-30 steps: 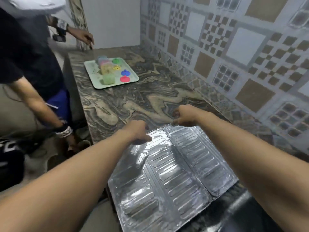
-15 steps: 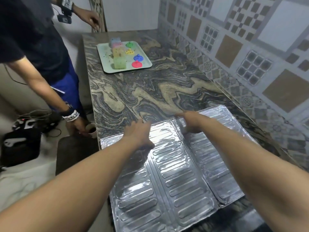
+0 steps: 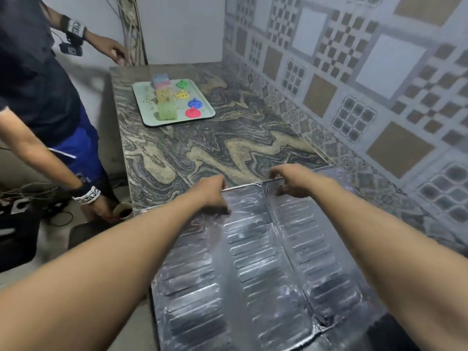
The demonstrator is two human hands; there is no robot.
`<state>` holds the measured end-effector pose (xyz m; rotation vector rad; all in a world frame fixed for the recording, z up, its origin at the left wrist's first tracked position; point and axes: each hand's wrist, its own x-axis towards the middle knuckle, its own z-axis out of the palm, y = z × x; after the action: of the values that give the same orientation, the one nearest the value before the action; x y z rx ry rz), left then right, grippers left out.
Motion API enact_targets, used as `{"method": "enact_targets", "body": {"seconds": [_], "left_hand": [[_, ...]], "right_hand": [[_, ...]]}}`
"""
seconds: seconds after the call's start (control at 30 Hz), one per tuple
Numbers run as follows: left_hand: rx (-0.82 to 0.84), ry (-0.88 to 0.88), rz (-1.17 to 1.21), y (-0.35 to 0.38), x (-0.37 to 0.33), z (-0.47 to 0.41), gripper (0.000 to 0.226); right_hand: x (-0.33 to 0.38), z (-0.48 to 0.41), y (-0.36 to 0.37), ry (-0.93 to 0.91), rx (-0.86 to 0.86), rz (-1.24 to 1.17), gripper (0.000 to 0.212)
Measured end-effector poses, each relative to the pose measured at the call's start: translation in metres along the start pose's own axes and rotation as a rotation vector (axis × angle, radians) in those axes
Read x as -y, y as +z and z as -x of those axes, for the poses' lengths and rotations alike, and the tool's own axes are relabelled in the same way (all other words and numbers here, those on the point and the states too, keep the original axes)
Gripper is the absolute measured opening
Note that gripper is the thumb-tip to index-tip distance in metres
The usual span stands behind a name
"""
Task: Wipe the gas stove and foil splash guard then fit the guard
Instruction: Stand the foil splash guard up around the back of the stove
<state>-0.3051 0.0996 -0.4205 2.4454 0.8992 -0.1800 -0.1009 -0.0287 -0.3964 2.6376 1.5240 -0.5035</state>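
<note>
Marbled worktop (image 3: 202,148): foil splash guard (image 3: 253,262) lying unfolded; left hand (image 3: 212,192), right hand (image 3: 291,182) each pinching far edge.

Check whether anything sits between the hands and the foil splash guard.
Nothing visible does. The left hand and right hand both grip the far edge of the foil splash guard, which lies spread on the marble countertop. The tray sits farther along, apart from it.
</note>
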Motion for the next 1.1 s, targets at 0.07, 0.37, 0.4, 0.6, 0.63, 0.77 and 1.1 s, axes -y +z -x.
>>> {"method": "enact_targets", "body": {"seconds": [0.07, 0.37, 0.4, 0.6, 0.63, 0.77, 1.1], "left_hand": [[-0.054, 0.060, 0.000, -0.018, -0.012, 0.003, 0.056], [-0.244, 0.311, 0.000, -0.099, -0.086, 0.037, 0.029], [-0.257, 0.338, -0.002, -0.104, -0.094, 0.039, 0.029], [-0.264, 0.506, 0.036, -0.125, -0.145, 0.040, 0.020], [-0.264, 0.536, 0.039, -0.127, -0.154, 0.039, 0.018], [-0.269, 0.640, 0.032, -0.132, -0.187, 0.032, 0.018], [-0.626, 0.682, -0.031, -0.105, -0.233, 0.000, 0.020]], "right_hand": [[-0.004, 0.015, -0.022, 0.023, -0.038, 0.011, 0.046], [-0.014, 0.115, -0.124, 0.086, -0.231, -0.192, 0.011], [-0.015, 0.128, -0.131, 0.096, -0.254, -0.230, 0.016], [-0.028, 0.179, -0.152, 0.160, -0.354, -0.338, 0.023], [-0.031, 0.181, -0.153, 0.164, -0.375, -0.347, 0.022], [-0.043, 0.190, -0.153, 0.214, -0.479, -0.323, 0.013], [-0.071, 0.202, -0.150, 0.339, -0.664, -0.286, 0.014]]}}
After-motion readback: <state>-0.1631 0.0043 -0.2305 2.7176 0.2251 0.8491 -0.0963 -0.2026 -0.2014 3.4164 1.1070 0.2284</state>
